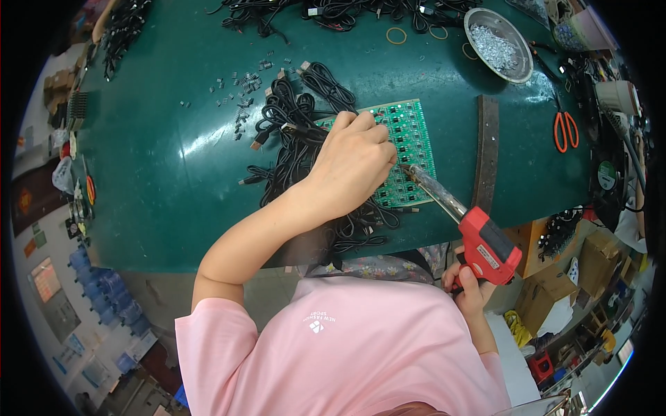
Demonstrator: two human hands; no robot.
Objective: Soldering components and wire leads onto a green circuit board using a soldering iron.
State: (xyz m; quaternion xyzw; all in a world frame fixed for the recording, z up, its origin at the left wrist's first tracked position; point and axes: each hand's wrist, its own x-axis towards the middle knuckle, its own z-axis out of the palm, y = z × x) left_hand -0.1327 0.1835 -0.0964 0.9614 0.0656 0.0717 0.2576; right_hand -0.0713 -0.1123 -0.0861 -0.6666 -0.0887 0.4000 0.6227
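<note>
My left hand [354, 156] is closed over the green circuit board panel [409, 125], its fingertips pinched near the soldering tip; what they hold is hidden. My right hand [466, 291] grips a red and black soldering gun [485, 246] by its handle, low at the right, with the long metal barrel angled up-left to the board beside my left fingertips. Black cables with USB plugs [281, 97] lie bundled left of the board and partly under my left hand and forearm.
Small dark coiled pieces [246, 83] lie scattered at the back left. A metal bowl of small silvery pieces [489, 48], orange-handled scissors [565, 132] and a long dark bar [484, 152] are on the right. More cable bundles [333, 14] line the back; cardboard boxes [538, 308] stand below right.
</note>
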